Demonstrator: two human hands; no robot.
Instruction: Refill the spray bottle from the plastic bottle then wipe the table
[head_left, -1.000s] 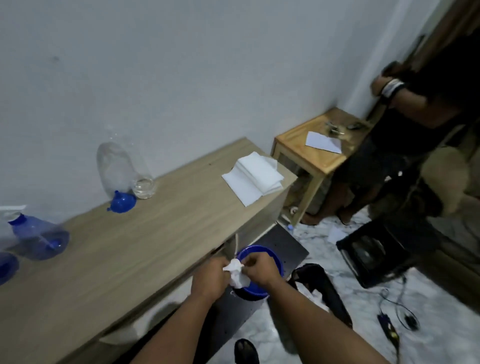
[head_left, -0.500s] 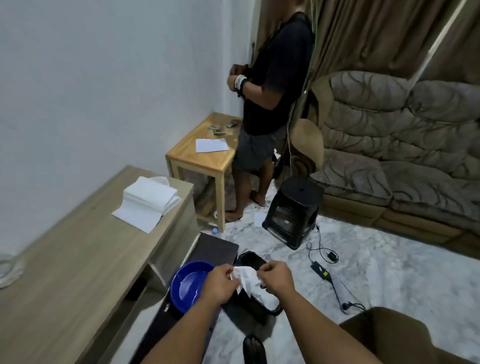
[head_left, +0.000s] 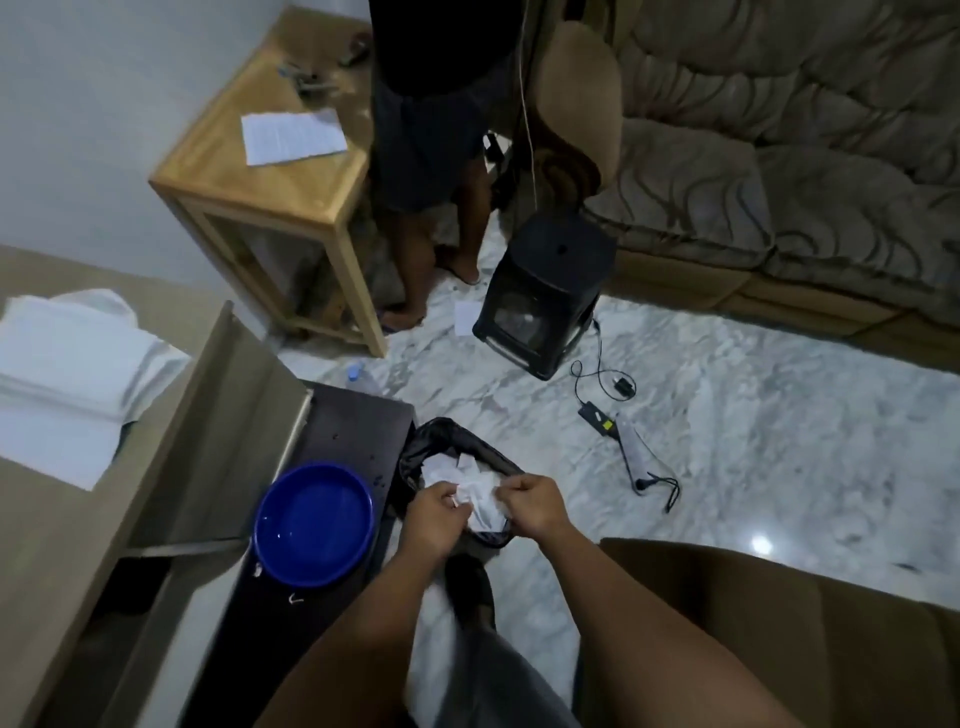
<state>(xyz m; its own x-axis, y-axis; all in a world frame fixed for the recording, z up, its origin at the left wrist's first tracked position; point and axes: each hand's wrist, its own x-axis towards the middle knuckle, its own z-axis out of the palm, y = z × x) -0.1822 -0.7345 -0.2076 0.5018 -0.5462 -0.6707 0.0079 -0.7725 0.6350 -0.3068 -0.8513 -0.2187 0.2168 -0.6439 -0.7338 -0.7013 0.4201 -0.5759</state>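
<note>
Crumpling white tissue (head_left: 480, 491), wadded, between hands

The left hand (head_left: 435, 512) and right hand (head_left: 535, 506) have moved the crumpled tissue (head_left: 480, 491) away from the blue bowl (head_left: 315, 524). Now they hold it over the black bin (head_left: 447, 447), lower than half a second ago. The head has tipped down toward the floor.

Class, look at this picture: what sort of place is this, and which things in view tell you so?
Most likely a home living room: a padded sofa along the wall, a small wooden side table with a paper on it, and a marble-patterned floor.
</note>
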